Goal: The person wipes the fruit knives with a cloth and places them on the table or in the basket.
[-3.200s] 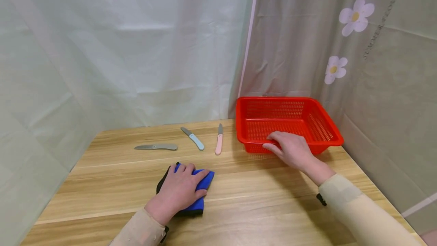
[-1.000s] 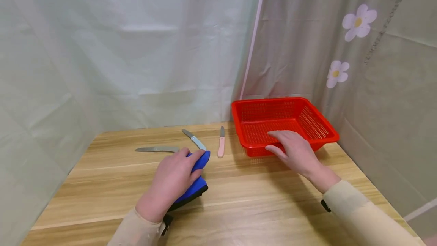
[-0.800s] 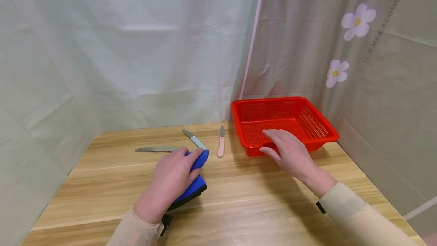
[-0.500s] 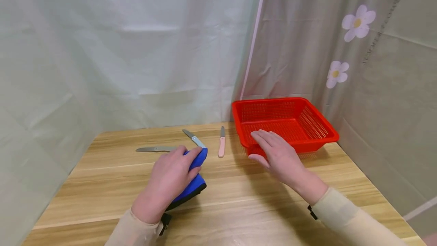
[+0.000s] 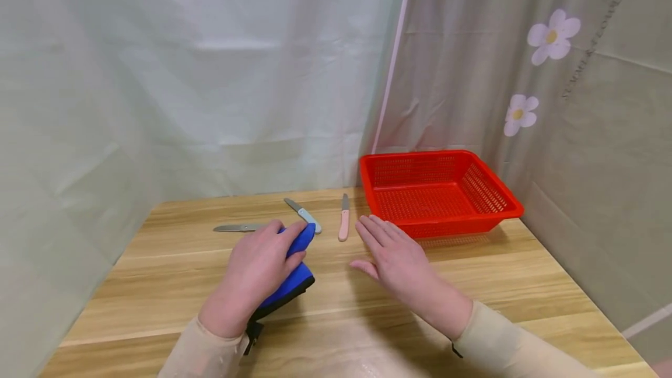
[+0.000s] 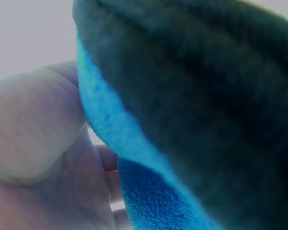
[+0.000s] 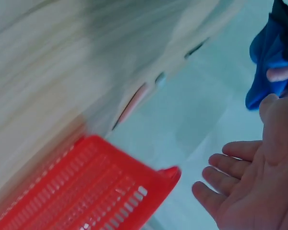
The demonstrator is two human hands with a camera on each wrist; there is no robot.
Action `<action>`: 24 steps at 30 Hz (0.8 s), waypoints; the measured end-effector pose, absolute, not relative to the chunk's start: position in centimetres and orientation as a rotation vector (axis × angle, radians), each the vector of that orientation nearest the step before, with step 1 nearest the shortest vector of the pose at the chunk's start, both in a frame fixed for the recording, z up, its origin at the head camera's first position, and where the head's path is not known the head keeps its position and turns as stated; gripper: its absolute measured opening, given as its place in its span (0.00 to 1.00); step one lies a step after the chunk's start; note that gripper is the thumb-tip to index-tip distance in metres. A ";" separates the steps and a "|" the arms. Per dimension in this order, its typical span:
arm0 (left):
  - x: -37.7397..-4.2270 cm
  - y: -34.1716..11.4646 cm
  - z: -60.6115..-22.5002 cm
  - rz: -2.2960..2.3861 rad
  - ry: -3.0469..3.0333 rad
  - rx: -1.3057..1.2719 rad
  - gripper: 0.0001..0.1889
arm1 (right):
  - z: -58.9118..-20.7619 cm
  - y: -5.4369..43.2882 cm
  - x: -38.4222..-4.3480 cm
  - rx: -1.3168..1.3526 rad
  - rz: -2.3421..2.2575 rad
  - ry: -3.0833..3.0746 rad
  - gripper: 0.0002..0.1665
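Within the left hand [image 5: 259, 261], a blue cloth [image 5: 293, 280] slants away rightward.

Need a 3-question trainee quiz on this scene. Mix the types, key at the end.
1. Multiple choice: what does the left hand hold?
A) a knife
B) a blue cloth with black edging
C) a plastic bowl

2. True or false: the right hand is gripping the red basket.

3. Put in order, left to right in the head view: pink-handled knife, grey knife, light-blue-handled knife.

Key
1. B.
2. False: its fingers are straight and it holds nothing; the right wrist view shows a gap between hand and basket.
3. Grey, light blue, pink.
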State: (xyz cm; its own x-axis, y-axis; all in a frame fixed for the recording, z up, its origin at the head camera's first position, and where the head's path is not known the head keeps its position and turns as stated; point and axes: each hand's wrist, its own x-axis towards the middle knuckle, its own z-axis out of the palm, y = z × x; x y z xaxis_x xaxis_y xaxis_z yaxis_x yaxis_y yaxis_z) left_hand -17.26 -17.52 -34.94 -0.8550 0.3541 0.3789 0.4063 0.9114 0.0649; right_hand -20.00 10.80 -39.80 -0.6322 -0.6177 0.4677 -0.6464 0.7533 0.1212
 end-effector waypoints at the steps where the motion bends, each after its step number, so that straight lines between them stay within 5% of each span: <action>1: -17.3 -17.6 -34.9 -0.198 -2.709 -0.558 0.28 | -40.0 10.5 -20.0 0.961 0.078 -2.469 0.46; 24: -17.6 -17.5 -35.4 -0.153 -2.759 -0.551 0.28 | -43.8 6.2 -24.5 0.949 0.129 -2.765 0.47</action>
State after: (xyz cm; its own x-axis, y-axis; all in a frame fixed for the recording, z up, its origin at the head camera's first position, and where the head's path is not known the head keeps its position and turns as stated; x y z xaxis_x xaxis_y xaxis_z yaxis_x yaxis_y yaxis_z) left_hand -17.65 -17.52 -35.37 -0.8734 0.3558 0.3325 0.3904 0.9197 0.0415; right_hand -24.45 6.23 -43.77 -0.7691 -0.5962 0.2303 -0.6150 0.7884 -0.0131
